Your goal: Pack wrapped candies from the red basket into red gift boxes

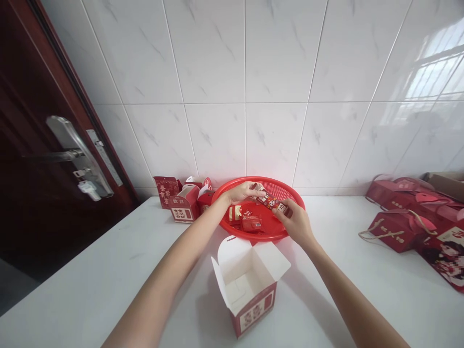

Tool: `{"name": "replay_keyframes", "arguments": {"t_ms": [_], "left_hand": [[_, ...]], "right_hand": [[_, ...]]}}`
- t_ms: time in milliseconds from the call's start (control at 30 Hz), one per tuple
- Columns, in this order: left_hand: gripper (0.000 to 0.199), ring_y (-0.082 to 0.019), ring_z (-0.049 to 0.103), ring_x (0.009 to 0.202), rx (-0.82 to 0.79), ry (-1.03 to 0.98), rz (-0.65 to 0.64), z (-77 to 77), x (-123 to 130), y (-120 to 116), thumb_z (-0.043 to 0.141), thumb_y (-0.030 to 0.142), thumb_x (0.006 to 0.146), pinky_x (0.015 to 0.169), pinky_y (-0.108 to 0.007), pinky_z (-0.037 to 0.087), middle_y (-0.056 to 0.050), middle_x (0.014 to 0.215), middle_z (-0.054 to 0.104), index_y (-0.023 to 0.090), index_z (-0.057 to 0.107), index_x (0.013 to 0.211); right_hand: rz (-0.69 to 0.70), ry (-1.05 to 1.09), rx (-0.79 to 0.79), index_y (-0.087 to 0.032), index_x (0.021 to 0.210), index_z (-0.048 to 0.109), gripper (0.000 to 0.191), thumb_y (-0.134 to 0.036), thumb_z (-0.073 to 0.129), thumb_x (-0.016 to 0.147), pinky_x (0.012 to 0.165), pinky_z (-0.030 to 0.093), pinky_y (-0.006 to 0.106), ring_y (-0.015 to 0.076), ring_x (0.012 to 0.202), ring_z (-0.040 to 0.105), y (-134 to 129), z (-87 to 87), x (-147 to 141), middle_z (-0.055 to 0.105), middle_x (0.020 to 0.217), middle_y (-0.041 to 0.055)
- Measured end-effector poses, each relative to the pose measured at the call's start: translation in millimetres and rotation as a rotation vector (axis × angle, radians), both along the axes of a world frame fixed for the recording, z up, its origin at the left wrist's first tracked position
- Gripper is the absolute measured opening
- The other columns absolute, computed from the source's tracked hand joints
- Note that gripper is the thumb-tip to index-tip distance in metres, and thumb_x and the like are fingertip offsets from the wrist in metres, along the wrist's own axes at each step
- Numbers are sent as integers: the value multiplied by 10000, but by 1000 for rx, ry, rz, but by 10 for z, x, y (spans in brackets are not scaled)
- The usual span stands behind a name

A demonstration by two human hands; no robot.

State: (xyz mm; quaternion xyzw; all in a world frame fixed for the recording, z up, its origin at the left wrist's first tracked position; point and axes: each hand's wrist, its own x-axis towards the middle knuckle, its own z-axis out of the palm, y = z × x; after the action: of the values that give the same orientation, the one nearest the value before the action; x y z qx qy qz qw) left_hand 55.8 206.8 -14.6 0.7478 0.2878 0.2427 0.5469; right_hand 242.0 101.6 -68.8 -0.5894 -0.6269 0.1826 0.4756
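Note:
Both hands hold one long red wrapped snack packet [268, 200] above a red plastic basket [297, 195]. The fingers of my left hand [242, 192] close on its upper left end. At its lower right end, my right hand [294, 220] pinches the wrapper. Inside the basket lie a gold-and-red packet [235, 213] and a flat red packet [251, 224]. An open red box with a white inside [250, 285] stands in front of the basket, its flaps spread and nothing visible in it.
Several small red boxes [184, 205] stand left of the basket. More red gift boxes with rope handles [397, 229] lie at the right, beside a brown carton [447, 185]. A tiled wall [213, 145] rises behind the white table [145, 261]; a dark door [32, 121] is at the left.

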Motion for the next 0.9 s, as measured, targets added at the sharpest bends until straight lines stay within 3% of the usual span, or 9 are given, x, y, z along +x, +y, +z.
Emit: {"name": "replay_keyframes", "arguments": {"t_ms": [67, 167, 233, 300, 400, 467, 533, 733, 900], "left_hand": [[437, -194, 684, 875, -4, 16, 24, -35, -18, -13, 775, 555, 759, 880, -359, 537, -55, 880, 693, 165, 587, 814], [492, -232, 699, 997, -2, 87, 50, -88, -26, 24, 513, 633, 923, 900, -354, 538, -123, 1004, 731, 158, 640, 937], [523, -237, 697, 1023, 13, 186, 61, -142, -25, 63, 408, 621, 959, 883, -339, 539, -128, 1027, 740, 163, 661, 959], [433, -232, 694, 971, 48, 330, 66, -219, -25, 93, 545, 590, 889, 827, -311, 536, -92, 964, 743, 178, 679, 885], [331, -236, 667, 840, 114, 573, 53, -342, -19, 104, 847, 448, 608, 699, -287, 504, -38, 844, 720, 203, 701, 775], [385, -239, 650, 786, 148, 697, 36, -394, -4, 94, 915, 358, 472, 637, -285, 476, -24, 814, 707, 222, 712, 769], [422, -237, 642, 740, 168, 778, 16, -407, 20, 79, 934, 332, 421, 596, -286, 462, -19, 785, 697, 231, 705, 761], [351, -215, 628, 654, 259, 837, 46, -343, 30, 83, 914, 350, 509, 549, -277, 453, -6, 675, 638, 212, 622, 645], [289, -218, 661, 823, 386, 765, 222, -340, -39, 165, 820, 318, 666, 597, -240, 461, -30, 924, 695, 209, 644, 867]], "right_hand": [[32, 118, 15, -219, 790, 597, 257, -469, 648, 758, 528, 393, 291, 172, 568, 521, -3, 22, 9, 628, 655, 4], [48, 318, 57, -212, 745, 581, 302, -484, 707, 701, 533, 420, 287, 156, 574, 503, -18, 63, 21, 609, 658, 0], [43, 430, 64, -211, 754, 580, 347, -511, 737, 679, 528, 439, 286, 157, 578, 516, -27, 85, 32, 604, 659, -2], [32, 479, 48, -211, 764, 583, 365, -523, 749, 674, 517, 449, 282, 157, 573, 527, -34, 96, 41, 596, 641, -9], [32, 473, 29, -208, 774, 591, 351, -515, 739, 687, 519, 459, 277, 156, 575, 541, -37, 97, 41, 608, 643, -7], [33, 460, 24, -206, 785, 599, 348, -512, 734, 688, 530, 470, 280, 159, 590, 551, -36, 94, 34, 625, 671, 2], [19, 446, 26, -203, 791, 607, 346, -509, 732, 687, 528, 465, 279, 158, 590, 543, -36, 92, 29, 624, 674, 4], [-18, 415, 54, -207, 794, 622, 326, -491, 727, 673, 471, 391, 258, 141, 547, 465, -37, 98, 25, 554, 603, -24], [-14, 421, 58, -202, 794, 636, 324, -481, 742, 667, 471, 391, 262, 147, 553, 485, -38, 105, 25, 572, 606, -21]]}}
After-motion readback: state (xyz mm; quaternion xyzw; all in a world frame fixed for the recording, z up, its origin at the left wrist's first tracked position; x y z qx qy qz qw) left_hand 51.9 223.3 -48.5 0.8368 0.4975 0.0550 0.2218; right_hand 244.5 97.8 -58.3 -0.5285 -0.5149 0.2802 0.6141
